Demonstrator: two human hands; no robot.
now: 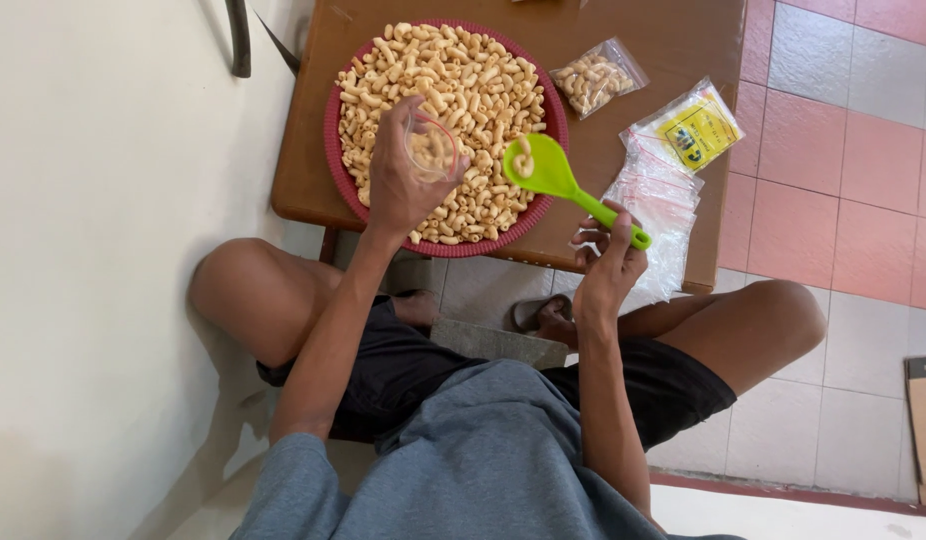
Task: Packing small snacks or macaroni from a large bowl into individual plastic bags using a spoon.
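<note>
My left hand (401, 180) holds a small clear plastic bag (431, 147) open over a round red tray (332, 125) heaped with pale macaroni-shaped snacks (453, 80). A few snacks lie inside the bag. My right hand (608, 260) grips the handle of a green plastic scoop (558, 178). The scoop's bowl carries a couple of snacks and hovers just right of the bag, above the tray.
The tray sits on a low brown wooden table (673, 40). A filled snack bag (595, 78) lies right of the tray. A stack of empty clear bags (658, 200) with a yellow label lies near the table's right edge. My knees flank the table on a tiled floor (843, 150).
</note>
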